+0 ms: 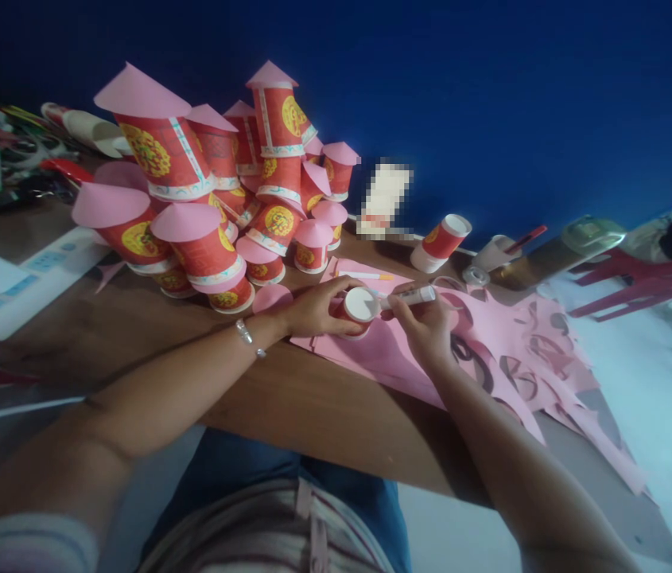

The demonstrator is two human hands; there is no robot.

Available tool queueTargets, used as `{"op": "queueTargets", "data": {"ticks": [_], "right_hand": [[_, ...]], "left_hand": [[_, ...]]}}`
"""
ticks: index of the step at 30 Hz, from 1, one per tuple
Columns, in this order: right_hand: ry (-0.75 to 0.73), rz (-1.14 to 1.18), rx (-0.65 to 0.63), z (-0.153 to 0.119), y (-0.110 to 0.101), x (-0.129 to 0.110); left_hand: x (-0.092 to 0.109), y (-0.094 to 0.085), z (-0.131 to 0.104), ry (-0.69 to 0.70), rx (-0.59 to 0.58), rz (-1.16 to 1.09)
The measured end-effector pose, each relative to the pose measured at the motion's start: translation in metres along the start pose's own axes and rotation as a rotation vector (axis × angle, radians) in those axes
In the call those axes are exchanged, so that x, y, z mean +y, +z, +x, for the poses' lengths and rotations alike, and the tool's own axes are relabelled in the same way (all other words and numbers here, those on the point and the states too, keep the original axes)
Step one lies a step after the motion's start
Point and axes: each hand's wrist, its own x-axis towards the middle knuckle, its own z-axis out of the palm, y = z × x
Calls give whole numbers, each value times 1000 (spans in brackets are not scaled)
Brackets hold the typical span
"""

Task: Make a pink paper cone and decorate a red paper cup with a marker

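Note:
My left hand [324, 309] is wrapped round a red and white paper cup [362, 304], its pale round end facing up. In my right hand [426, 320] is a white glue stick [410, 298], lying almost level with its tip at the cup's rim. Beneath both hands are flat pink paper sheets [371, 355]. A pink paper disc or cone [273, 298] lies just left of the cup, partly behind my left hand. Nearby stand stacked red paper cups with pink cone tops [196, 243], bearing yellow round patterns.
Pink paper offcuts [526, 350] spread over the right of the table. Behind are a red and white cup pair [441, 243], a pale cup with a red pen [494, 253] and a bottle [571, 247]. A white power strip [31, 270] lies at left, near clutter [1, 143]. A blue wall [460, 87] rises behind.

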Motion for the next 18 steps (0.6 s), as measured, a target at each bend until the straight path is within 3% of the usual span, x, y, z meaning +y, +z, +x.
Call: {"op": "queueTargets", "data": {"ticks": [4,11,18], "right_hand": [[20,72,10,0,1,-6],[-65,17,-11,-4,4,-7],[-47,-33,-16,-2,1,2]], "left_hand": [[1,-1,0,-10,-65,-62],[-2,4,0,-62,42,44],[-11,5,1,-53,48,-16]]}}
